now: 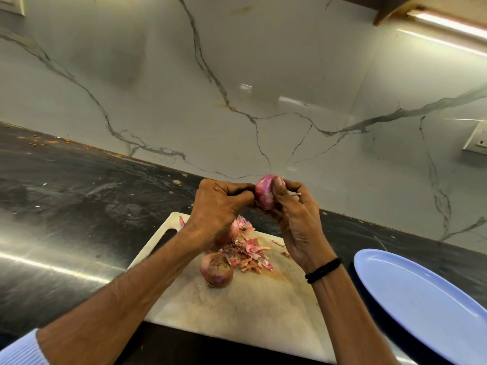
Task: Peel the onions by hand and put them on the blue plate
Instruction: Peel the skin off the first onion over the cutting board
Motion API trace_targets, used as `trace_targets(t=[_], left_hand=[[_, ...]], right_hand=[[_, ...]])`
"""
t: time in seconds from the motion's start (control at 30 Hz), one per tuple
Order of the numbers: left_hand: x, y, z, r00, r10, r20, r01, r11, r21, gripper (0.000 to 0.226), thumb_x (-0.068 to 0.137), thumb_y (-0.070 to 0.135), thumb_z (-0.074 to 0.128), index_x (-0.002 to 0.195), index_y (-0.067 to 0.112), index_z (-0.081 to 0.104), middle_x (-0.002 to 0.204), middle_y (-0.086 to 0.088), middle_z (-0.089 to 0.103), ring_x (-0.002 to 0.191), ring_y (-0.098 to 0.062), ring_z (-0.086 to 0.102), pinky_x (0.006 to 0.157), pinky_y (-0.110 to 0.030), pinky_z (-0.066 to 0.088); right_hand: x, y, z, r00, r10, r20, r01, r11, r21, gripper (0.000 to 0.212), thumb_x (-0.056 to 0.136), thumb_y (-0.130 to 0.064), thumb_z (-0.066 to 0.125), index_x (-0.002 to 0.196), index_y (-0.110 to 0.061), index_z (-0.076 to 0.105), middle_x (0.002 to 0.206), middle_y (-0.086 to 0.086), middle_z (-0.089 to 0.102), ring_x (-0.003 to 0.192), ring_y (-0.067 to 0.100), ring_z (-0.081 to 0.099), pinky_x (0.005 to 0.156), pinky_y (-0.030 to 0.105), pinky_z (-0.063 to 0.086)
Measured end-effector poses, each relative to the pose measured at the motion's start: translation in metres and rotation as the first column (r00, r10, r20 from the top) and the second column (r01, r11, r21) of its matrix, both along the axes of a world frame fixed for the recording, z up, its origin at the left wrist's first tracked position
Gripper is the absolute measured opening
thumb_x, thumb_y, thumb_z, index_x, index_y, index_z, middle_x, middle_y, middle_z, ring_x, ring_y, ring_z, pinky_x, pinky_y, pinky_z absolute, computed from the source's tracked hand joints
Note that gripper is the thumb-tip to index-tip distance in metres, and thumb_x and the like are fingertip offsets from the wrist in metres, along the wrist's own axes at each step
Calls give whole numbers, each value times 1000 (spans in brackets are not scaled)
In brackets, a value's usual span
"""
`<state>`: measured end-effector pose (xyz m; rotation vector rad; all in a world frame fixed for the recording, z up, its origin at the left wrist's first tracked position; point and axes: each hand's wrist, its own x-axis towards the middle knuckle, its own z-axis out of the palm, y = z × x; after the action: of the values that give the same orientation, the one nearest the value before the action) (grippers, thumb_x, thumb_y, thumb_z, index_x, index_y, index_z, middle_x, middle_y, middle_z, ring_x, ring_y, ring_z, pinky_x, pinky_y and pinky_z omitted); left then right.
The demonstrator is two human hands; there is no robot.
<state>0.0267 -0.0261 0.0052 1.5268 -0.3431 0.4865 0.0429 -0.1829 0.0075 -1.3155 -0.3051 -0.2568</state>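
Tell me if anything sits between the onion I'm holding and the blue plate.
Nothing visible does. The left hand and right hand hold the onion above the white cutting board; the blue plate lies to its right, only bare counter between.

Three onions [264,192] [216,270] [228,233] — one plate [421,299]; one board [250,312]

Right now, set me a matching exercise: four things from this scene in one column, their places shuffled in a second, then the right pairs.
1. shiny onion
2. dry-skinned front onion
3. peel scraps
4. blue plate

A. on the counter, right of the cutting board
B. lying alone on the board's near part
C. between the left hand and right hand
D. heaped mid-board

Pairs: 1-C, 2-B, 3-D, 4-A
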Motion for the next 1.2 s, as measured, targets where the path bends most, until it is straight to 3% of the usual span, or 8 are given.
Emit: trace_targets(t=[0.1, 0.3, 0.57, 0.83, 1.0, 1.1, 1.2], left_hand=[[0, 0, 1, 1000, -8, -12, 8, 1000, 5, 21, 85, 9, 75, 103, 18, 76, 89, 7, 78, 82, 2, 72, 73, -8, 52], [-3, -4, 2, 994, -110, -21, 108, 993, -52, 12, 81, 21, 76, 91, 29, 75, 82, 16, 76, 86, 1, 72, 79, -12, 55], [0, -4, -1, 999, -40, -21, 39, 999, -31, 16, 81, 17, 77, 88, 31, 75, 80, 16, 75, 83, 1, 72, 72, -10, 53], [2, -6, -4, 999, 49, -9, -48, 999, 26, 25, 79, 19, 79, 104, 16, 76, 83, 13, 74, 78, 6, 70, 69, -7, 52], [2, -4, -5, 998, 69, 12, -69, 998, 2, 23, 80, 15, 79, 96, 30, 74, 79, 19, 72, 76, 7, 70, 68, -7, 51], [0, -5, -3, 1000, 21, -9, -21, 999, -27, 22, 82, 11, 77, 100, 23, 75, 76, 22, 72, 79, 7, 70, 69, -6, 50], [-1, -8, -3, 999, -40, -11, 39, 998, -39, 20, 82, 14, 77, 96, 28, 74, 77, 22, 73, 82, 8, 70, 71, -6, 50]], right_hand=[[0, 1, 0, 1000, -24, 4, 24, 1000, -4, 61, 76, -32, 75, 123, 2, 56, 114, 28, 66, 100, 39, 70, 86, 52, 58], [2, -2, -1, 998, -55, 12, 55, 998, -36, 56, 78, -29, 74, 123, -1, 56, 112, 27, 67, 99, 38, 70, 86, 50, 59], [7, -1, -7, 995, -88, 40, 92, 990, -111, 64, 69, -40, 78, 120, -6, 58, 115, 26, 65, 102, 37, 69, 88, 54, 58], [9, 1, -10, 996, -82, 38, 86, 988, -130, 67, 68, -43, 80, 119, -6, 57, 114, 26, 65, 101, 38, 70, 88, 54, 58], [7, 3, -8, 998, -52, 48, 56, 995, -84, 64, 70, -43, 77, 116, -4, 58, 111, 27, 66, 99, 38, 70, 84, 50, 59], [9, 4, -8, 994, -89, 60, 93, 993, -78, 68, 68, -46, 79, 116, -3, 58, 111, 29, 66, 99, 40, 69, 85, 53, 59], [12, 1, -9, 992, -110, 58, 114, 990, -85, 69, 68, -45, 80, 117, -3, 58, 110, 28, 65, 99, 39, 70, 86, 56, 58]])
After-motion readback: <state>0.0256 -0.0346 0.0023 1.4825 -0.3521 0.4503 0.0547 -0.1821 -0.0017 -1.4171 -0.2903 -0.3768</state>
